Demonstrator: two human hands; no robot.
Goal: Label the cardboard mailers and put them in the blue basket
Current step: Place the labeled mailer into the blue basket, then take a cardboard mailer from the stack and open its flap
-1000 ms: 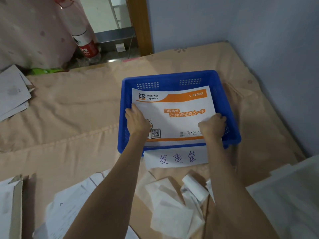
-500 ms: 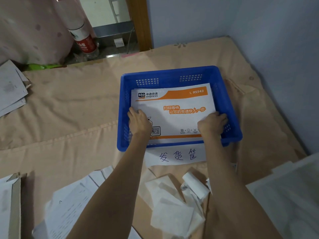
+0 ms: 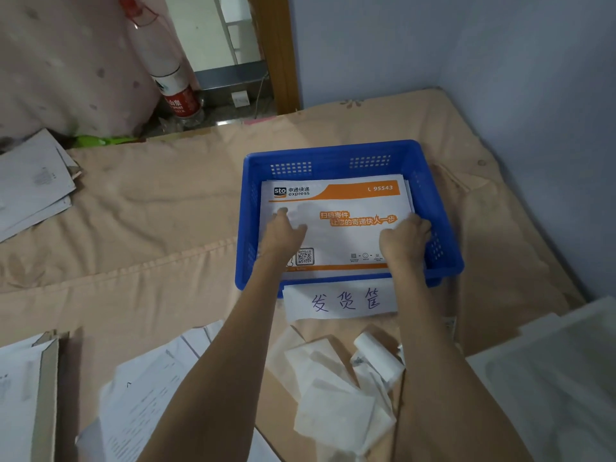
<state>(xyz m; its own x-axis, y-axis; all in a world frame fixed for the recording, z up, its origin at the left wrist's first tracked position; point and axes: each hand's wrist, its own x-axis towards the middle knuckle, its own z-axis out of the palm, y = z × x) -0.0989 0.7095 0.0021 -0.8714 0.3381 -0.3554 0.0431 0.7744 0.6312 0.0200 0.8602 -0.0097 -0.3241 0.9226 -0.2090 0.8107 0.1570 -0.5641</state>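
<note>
Peach bedsheet [image 3: 150,228] covers the bed, blue-grey walls behind. Nearest the camera: loose printed sheets [image 3: 146,395] at lower left, w/ a cardboard piece [image 3: 45,395] on edge beside them; crumpled white backing papers [image 3: 333,395] and a small label roll [image 3: 378,356] between the forearms; a pale flat stack [image 3: 550,388] at lower right.

Next out, a handwritten paper tag [image 3: 343,300] hangs on the near wall of the blue basket [image 3: 333,155].

Inside the basket lies the cardboard mailer [image 3: 340,201], white w/ orange bands, flat on top of at least one more whose edges peek out at the right. Left hand [image 3: 283,233] rests on the mailer's left part, fingers stretched fwd and flat, pressing, not gripping. Right hand [image 3: 405,236] sits at the mailer's right edge, fingers curled over it; whether the grip actually has the edge pinched or just nudges it, can't tell.

Judgement: this mailer is basically delivered, hands just squaring it up. No label visible on its face from here, may be underneath. Another pile of mailers [image 3: 33,185] at far left suggests more to do.

Farthest: a plastic bottle [image 3: 173,81] and a pink curtain [image 3: 66,61] beyond the bed.
</note>
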